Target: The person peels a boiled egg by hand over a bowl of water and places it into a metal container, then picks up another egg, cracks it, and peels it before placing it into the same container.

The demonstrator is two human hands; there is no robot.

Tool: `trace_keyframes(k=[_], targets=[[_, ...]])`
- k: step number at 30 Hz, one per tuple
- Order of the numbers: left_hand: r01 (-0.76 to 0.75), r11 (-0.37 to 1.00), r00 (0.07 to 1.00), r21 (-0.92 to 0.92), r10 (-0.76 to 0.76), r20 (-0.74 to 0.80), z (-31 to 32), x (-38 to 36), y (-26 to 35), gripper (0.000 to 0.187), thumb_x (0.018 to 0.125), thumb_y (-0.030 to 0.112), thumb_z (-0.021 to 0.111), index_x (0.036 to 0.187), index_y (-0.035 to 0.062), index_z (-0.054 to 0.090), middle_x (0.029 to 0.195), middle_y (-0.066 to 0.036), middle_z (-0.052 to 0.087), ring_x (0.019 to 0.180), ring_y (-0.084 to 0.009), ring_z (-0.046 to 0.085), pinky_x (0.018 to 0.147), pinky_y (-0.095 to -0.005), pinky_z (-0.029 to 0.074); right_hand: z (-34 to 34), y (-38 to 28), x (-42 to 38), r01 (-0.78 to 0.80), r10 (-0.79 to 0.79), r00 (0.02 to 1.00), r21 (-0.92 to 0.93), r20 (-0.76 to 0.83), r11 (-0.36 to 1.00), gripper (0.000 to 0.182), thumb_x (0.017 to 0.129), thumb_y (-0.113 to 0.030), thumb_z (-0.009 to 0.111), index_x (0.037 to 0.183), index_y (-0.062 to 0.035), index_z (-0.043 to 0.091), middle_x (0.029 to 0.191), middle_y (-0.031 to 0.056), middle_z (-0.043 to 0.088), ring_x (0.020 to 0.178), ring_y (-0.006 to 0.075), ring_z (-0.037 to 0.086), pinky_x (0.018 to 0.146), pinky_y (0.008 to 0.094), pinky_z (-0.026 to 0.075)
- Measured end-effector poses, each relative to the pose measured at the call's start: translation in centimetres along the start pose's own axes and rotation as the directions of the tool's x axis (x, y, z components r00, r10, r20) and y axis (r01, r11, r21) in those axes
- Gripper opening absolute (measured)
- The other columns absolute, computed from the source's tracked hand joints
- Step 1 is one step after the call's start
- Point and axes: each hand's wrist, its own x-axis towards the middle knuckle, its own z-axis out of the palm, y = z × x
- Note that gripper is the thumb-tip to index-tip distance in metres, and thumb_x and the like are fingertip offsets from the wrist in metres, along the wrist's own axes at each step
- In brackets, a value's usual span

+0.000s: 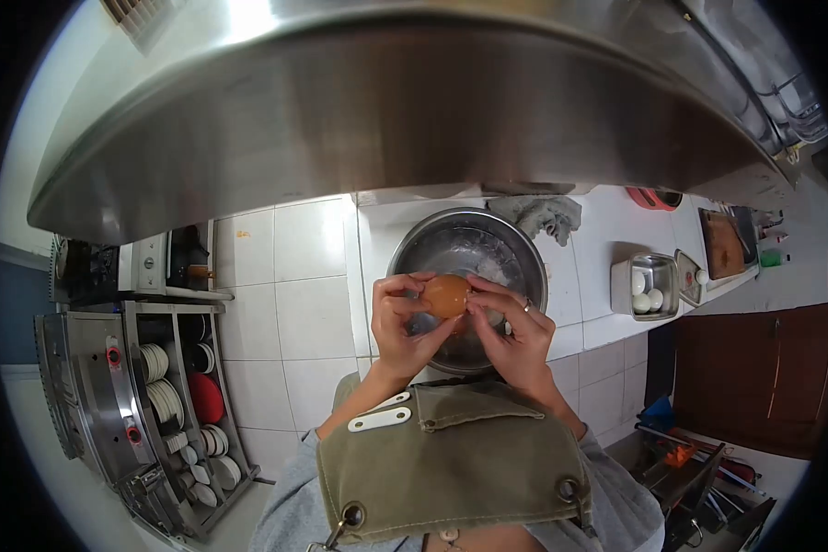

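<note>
Brown egg [445, 296], likely fragile, best held gently by its ends, sits pinched between left hand [398, 322] and right hand [517, 327] fingertips.

We're in a kitchen here, and a working one by the look of it: a stainless-steel hood [414, 110] sweeps overhead, a stove [92, 267] sits off to the left, and below it a metal rack [225, 419] holds stacks of plates [164, 402]. A big metal bowl [465, 225] rests on the white tiled tabletop [561, 322], with a metal container [623, 287] of peeled eggs [641, 303] over to the right.
</note>
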Motion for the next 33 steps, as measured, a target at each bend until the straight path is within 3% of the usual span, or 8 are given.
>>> trace_keyframes(k=[1, 7, 26, 33], targets=[[-0.082, 0.992, 0.997, 0.092, 0.081, 0.015, -0.14, 0.09, 0.06, 0.055, 0.061, -0.004, 0.087, 0.094, 0.0066, 0.044, 0.110, -0.011, 0.043, 0.108, -0.0318, 0.060, 0.086, -0.0390, 0.056, -0.04, -0.10, -0.02, 0.003, -0.003, 1.000, -0.010, 0.001, 1.000, 0.016, 0.080, 0.003, 0.070, 0.095, -0.0001, 0.068, 0.109, 0.0163, 0.069, 0.096, 0.0235, 0.070, 0.079, 0.0294, 0.056], [-0.183, 0.964, 0.983, 0.195, 0.183, 0.018, -0.50, 0.03, 0.45, 0.053, 0.060, -0.003, 0.087, 0.092, 0.0083, 0.046, 0.107, -0.011, 0.045, 0.106, -0.0326, 0.061, 0.085, -0.0396, 0.056, 0.26, -0.03, 0.08, 0.115, -0.115, 0.993, -0.043, -0.007, 0.992, 0.019, 0.079, 0.003, 0.069, 0.095, 0.0005, 0.061, 0.112, 0.0182, 0.065, 0.095, 0.0282, 0.068, 0.078, 0.0320, 0.055], [-0.140, 0.980, 0.987, 0.144, 0.150, -0.059, -0.27, 0.16, 0.54, 0.050, 0.060, 0.000, 0.087, 0.092, 0.0075, 0.049, 0.104, -0.012, 0.049, 0.102, -0.0332, 0.063, 0.082, -0.0394, 0.055, 0.65, 0.14, 0.13, 0.119, -0.119, 0.993, -0.028, 0.013, 0.992, 0.018, 0.083, 0.002, 0.064, 0.099, 0.0001, 0.056, 0.114, 0.0182, 0.062, 0.095, 0.0296, 0.065, 0.080, 0.0341, 0.053], [-0.095, 0.984, 0.994, 0.153, 0.102, -0.038, -0.23, 0.36, 0.79, 0.057, 0.059, -0.004, 0.087, 0.093, 0.0084, 0.043, 0.107, -0.011, 0.044, 0.101, -0.0318, 0.062, 0.083, -0.0374, 0.055, 0.72, 0.35, 0.06, 0.105, -0.105, 0.994, 0.020, -0.004, 0.994, 0.018, 0.083, 0.003, 0.063, 0.099, 0.0001, 0.056, 0.114, 0.0188, 0.061, 0.096, 0.0289, 0.065, 0.081, 0.0334, 0.053]])
